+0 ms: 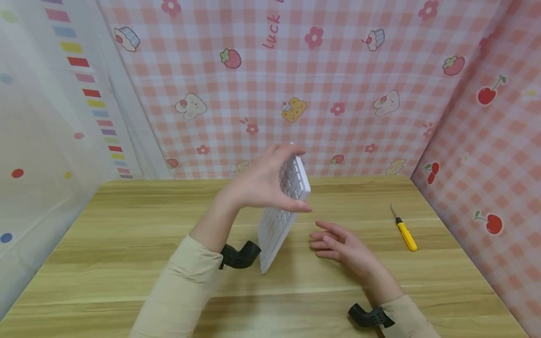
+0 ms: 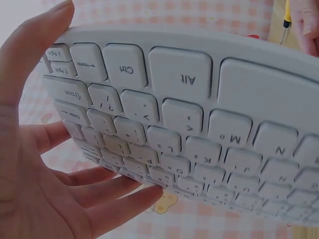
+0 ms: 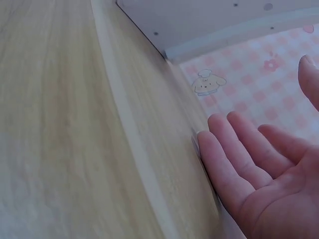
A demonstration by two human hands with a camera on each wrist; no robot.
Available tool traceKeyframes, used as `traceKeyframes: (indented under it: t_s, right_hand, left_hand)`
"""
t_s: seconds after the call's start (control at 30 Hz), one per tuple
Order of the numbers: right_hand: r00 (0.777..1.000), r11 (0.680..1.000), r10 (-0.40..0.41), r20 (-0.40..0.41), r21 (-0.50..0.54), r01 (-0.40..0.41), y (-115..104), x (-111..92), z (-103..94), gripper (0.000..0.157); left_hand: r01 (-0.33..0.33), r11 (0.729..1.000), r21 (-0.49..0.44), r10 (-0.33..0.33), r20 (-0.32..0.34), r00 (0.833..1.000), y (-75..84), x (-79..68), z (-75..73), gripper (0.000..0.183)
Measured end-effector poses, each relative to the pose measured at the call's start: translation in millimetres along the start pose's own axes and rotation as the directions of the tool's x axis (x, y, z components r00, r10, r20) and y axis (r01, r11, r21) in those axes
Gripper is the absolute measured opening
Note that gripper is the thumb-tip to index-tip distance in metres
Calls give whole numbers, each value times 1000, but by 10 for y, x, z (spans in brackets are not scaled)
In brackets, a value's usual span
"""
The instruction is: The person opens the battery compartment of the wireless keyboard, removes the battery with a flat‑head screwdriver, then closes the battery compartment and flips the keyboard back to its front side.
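Observation:
A white keyboard (image 1: 274, 230) stands tilted on edge above the middle of the table, its keys turned toward my left side. My left hand (image 1: 262, 180) grips its far end, with the thumb on one long edge and the fingers at the other. In the left wrist view, the keyboard (image 2: 184, 82) fills much of the frame, its lettering upside down, and several fingers of the left hand (image 2: 45, 189) spread along its edge. To the right of the keyboard, apart from it, my right hand (image 1: 342, 246) lies low over the table with loosely extended fingers, holding nothing.
A yellow-handled screwdriver (image 1: 406, 234) lies on the wooden table (image 1: 127, 225), right of the right hand. Behind the table hangs a pink checked cloth (image 1: 262, 89). More cloth flanks both sides. Black wrist mounts (image 1: 241, 256) sit at both cuffs.

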State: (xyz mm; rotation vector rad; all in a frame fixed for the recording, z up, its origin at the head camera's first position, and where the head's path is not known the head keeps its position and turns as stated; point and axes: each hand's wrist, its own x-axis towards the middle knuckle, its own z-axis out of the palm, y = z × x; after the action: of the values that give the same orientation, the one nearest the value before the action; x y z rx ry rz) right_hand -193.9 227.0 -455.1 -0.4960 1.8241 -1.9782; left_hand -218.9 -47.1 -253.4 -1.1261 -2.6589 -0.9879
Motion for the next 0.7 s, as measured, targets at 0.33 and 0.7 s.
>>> traceKeyframes:
  t_s: [0.33, 0.7]
  right_hand:
    - [1000, 1000, -10, 22, 4, 10, 0, 55, 53, 63]
    - [998, 998, 30, 62, 52, -33, 43, 80, 75, 67]
  left_hand:
    - [-51, 951, -303, 28, -79, 996, -109, -40, -2, 100]
    - [-129, 889, -439, 54, -181, 982, -139, -84, 68, 98]
